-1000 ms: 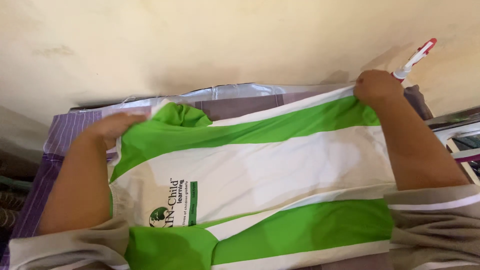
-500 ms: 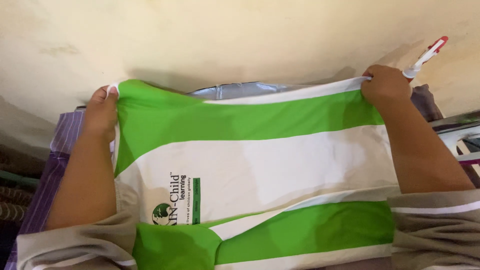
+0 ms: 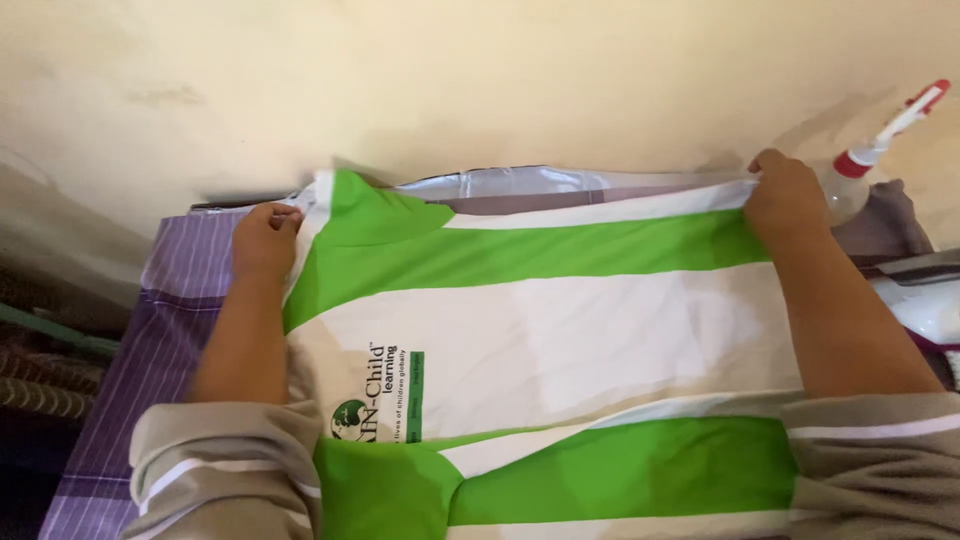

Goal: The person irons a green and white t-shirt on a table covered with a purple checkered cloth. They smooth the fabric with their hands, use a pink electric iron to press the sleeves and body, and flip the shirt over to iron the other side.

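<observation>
A green and white striped shirt [image 3: 560,340] with a small printed logo lies stretched flat across a board covered in purple striped cloth [image 3: 170,300]. My left hand [image 3: 265,235] pinches the shirt's far left corner. My right hand [image 3: 785,195] grips the far right edge, next to a spray bottle. Both forearms rest over the shirt, in rolled grey sleeves.
A clear spray bottle with a red and white nozzle [image 3: 865,160] stands at the far right against the cream wall [image 3: 480,80]. A shiny silver sheet [image 3: 500,183] shows beyond the shirt. A white object [image 3: 925,300] lies at the right edge.
Both hands have pulled the shirt's far edge taut and spread it wider; the left hand has shifted right and lower onto the purple cloth, and the fabric lies flatter.
</observation>
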